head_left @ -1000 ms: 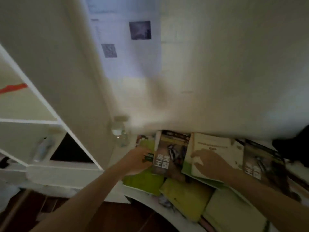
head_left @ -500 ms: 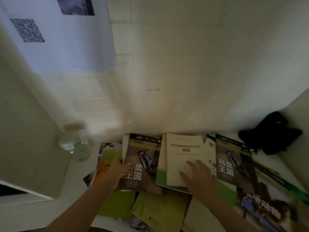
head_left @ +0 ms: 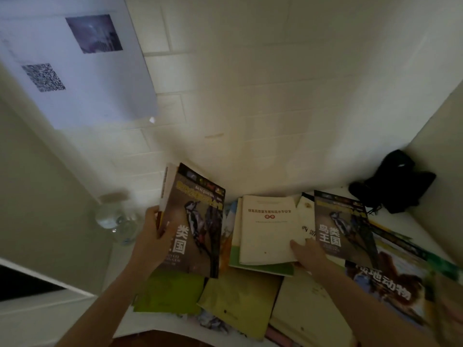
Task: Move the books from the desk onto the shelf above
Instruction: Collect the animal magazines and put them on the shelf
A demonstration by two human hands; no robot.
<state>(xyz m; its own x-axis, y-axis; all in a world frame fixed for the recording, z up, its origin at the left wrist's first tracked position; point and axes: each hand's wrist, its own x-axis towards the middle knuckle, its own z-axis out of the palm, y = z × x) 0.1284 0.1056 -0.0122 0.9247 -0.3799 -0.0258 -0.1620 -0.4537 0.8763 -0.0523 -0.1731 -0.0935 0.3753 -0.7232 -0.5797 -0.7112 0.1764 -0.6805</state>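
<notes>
Barely begun, by the look of it: nearly all the books lie flat on the tabletop [head_left: 411,221], and the shelf they are meant for is out of the frame, so nothing shows as already put up. Taking the white-covered book [head_left: 266,229] in the middle of the spread as the landmark, the largest cover is the animal book [head_left: 390,291] off to its right and nearer the person, partly under a second bird book [head_left: 340,226] that lies just right of the landmark. Nearer the person than the landmark sit an olive book [head_left: 240,301] and a pale one [head_left: 300,309], and to the near left a bright green book [head_left: 170,291]. A green-edged book [head_left: 235,259] peeks out from under the landmark itself.

Only one thing is on its way: the bird book [head_left: 198,221], left of the landmark, is tilted up off the pile with more thin books or pages behind it. The left hand [head_left: 152,239] grips this bundle at its left edge, thumb across the front cover. The right hand [head_left: 307,251] rests at the landmark's lower right corner, fingers reaching onto or under the edge; whether it has a real hold I cannot tell.

Farther left of the landmark stands a clear jar [head_left: 116,219], and far to its right a black bundle [head_left: 395,181] sits in the corner. I judge the lift is the first of several loads, with most of the pile left.
</notes>
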